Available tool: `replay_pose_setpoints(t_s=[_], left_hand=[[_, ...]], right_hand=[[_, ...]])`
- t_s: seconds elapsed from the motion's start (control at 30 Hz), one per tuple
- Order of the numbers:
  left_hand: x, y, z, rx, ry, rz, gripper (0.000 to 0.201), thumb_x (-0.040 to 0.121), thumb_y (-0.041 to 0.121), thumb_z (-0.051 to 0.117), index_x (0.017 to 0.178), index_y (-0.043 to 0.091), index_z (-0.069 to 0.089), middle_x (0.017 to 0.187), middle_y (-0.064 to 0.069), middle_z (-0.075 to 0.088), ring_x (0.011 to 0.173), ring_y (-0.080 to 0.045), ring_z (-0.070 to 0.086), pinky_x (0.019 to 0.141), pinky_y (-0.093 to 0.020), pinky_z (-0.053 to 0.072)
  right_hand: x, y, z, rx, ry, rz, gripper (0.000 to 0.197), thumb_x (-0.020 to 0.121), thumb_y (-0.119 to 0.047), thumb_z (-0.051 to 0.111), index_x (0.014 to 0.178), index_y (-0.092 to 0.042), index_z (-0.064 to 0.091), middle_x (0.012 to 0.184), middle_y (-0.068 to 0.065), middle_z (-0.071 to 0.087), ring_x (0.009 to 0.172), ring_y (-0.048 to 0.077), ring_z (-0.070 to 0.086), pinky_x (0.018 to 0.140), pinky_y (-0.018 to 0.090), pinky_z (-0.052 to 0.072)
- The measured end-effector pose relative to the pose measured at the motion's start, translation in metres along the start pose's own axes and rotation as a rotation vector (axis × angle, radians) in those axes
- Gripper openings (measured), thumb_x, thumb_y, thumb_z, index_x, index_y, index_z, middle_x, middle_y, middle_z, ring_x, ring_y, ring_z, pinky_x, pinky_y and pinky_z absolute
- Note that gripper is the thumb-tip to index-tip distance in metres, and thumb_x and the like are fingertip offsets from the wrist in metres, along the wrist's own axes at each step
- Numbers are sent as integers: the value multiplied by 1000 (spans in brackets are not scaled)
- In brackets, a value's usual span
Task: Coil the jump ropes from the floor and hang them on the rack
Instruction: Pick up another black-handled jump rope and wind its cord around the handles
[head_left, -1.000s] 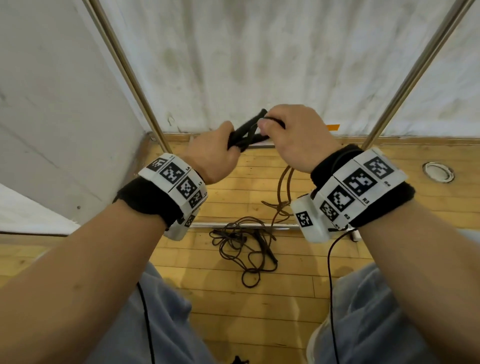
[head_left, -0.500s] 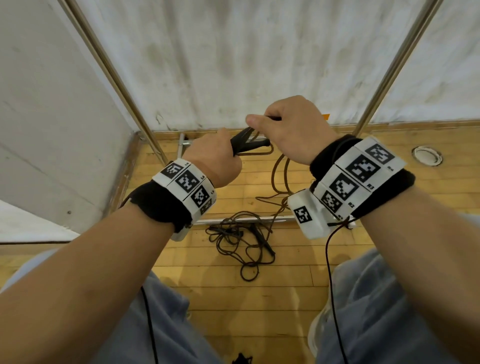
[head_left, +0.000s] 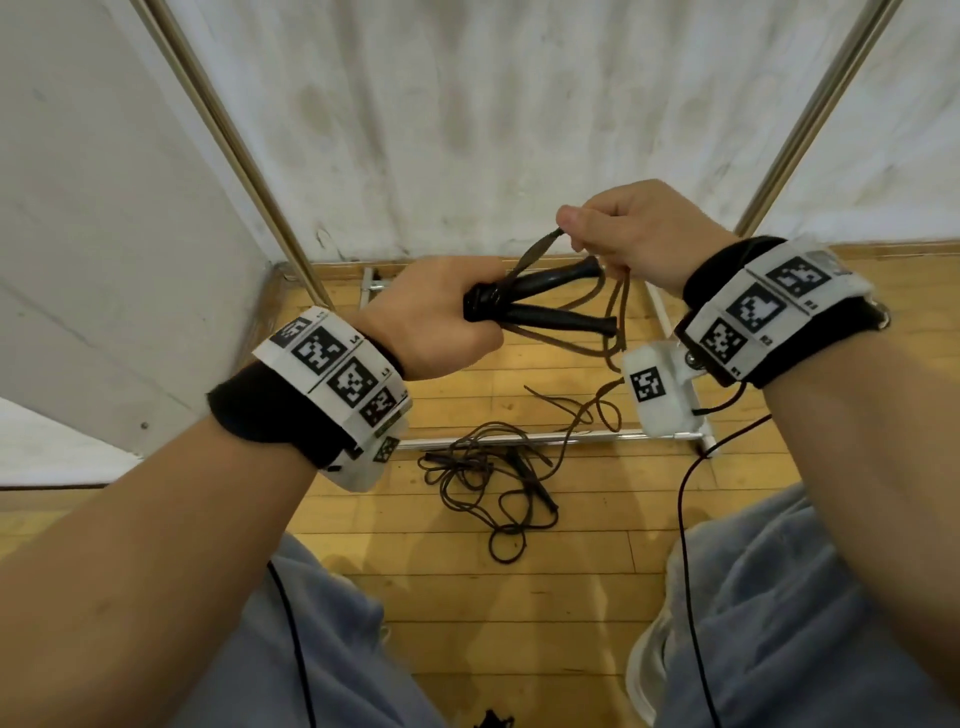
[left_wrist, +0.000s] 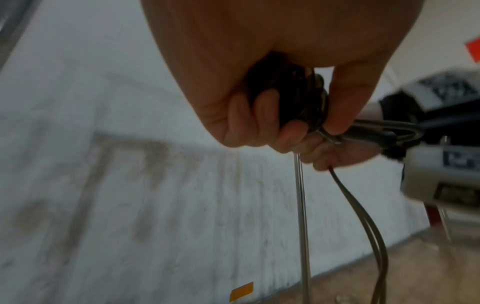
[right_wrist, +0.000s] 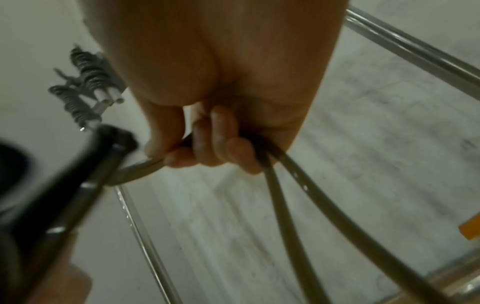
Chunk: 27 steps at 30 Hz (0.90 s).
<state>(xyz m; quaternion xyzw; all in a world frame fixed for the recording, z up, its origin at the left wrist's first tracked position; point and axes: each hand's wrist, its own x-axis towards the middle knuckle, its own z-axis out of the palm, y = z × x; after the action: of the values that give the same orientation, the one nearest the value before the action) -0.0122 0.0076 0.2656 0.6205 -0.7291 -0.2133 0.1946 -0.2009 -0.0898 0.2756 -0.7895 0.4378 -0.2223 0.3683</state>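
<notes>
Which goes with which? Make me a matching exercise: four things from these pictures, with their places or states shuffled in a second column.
Things:
1. left hand
2. right hand
3. second jump rope
4. rack's base bar

States:
a. lies tangled on the floor
b. pinches a loop of brown cord
c. grips two black handles together
d. rests on the wooden floor, metal

Pairs: 1-c, 2-b, 3-a, 4-d
</notes>
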Motion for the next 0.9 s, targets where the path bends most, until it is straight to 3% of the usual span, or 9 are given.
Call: replay_pose_setpoints(t_s=[0.1, 0.2, 0.23, 0.4, 0.53, 0.6, 0.7, 0.8, 0.9], left_hand=[[-6, 7, -6, -119, 76, -5, 19, 70, 23, 62, 82, 10, 54, 67, 4, 46, 62, -12, 44, 57, -31, 34], [-7, 13, -11, -240, 149, -20, 35, 67, 27, 64, 90, 2, 56, 70, 3, 45, 65, -18, 43, 61, -33, 34], [-6, 15, -13, -283, 183, -31, 39, 64, 29, 63, 90, 1, 55, 70, 3, 44, 65, -18, 42, 61, -34, 34], [1, 14, -18, -418, 310, -123, 35, 73, 35, 65, 90, 10, 48, 76, -2, 50, 69, -18, 48, 63, -38, 40], [9, 6, -21, -450, 364, -194, 36, 82, 32, 66, 99, 15, 39, 86, -7, 58, 73, -19, 53, 69, -42, 46], [11, 4, -22, -493, 376, -191, 33, 86, 29, 63, 104, 18, 38, 80, -3, 59, 65, -14, 54, 63, -35, 43], [15, 6, -22, -483, 462, -185, 23, 90, 29, 58, 103, 21, 41, 75, 4, 59, 55, -3, 52, 58, -24, 39], [20, 6, -22, -396, 570, -192, 21, 91, 32, 55, 101, 20, 43, 84, 3, 61, 68, -6, 54, 61, -18, 40], [24, 7, -24, -339, 605, -178, 22, 90, 34, 56, 100, 19, 44, 89, 1, 63, 72, -6, 55, 56, -8, 38]], right_hand=[[-2, -4, 6, 84, -51, -11, 44, 94, -39, 52, 52, -26, 51, 46, -11, 43, 43, 3, 40, 54, 14, 36], [-5, -10, 23, 343, -95, -24, 29, 97, -7, 45, 70, -15, 53, 44, -14, 54, 41, -6, 48, 46, 7, 37], [-6, -12, 31, 393, -106, -8, 25, 98, -7, 43, 75, -12, 53, 45, -12, 52, 38, -4, 46, 42, 8, 34], [-10, -16, 59, 250, -55, 10, 44, 99, -41, 38, 65, -16, 52, 54, -3, 42, 44, 9, 33, 45, 20, 28], [-11, -27, 69, 177, -1, 7, 54, 100, -43, 31, 55, -17, 44, 49, -4, 40, 44, 11, 34, 51, 24, 32], [-12, -32, 74, 229, 27, 44, 51, 101, -39, 30, 58, -15, 44, 55, 1, 41, 52, 17, 36, 57, 28, 33], [-14, -36, 84, 261, 194, 10, 43, 102, -31, 30, 67, -15, 50, 60, -5, 44, 53, 10, 39, 57, 25, 33], [-15, -37, 90, 197, 291, -95, 25, 98, -26, 42, 81, -16, 58, 62, -12, 46, 52, 1, 42, 50, 13, 31], [-9, -29, 84, 137, 277, -100, 29, 96, -25, 49, 71, -14, 59, 57, -10, 46, 48, 3, 41, 48, 15, 29]])
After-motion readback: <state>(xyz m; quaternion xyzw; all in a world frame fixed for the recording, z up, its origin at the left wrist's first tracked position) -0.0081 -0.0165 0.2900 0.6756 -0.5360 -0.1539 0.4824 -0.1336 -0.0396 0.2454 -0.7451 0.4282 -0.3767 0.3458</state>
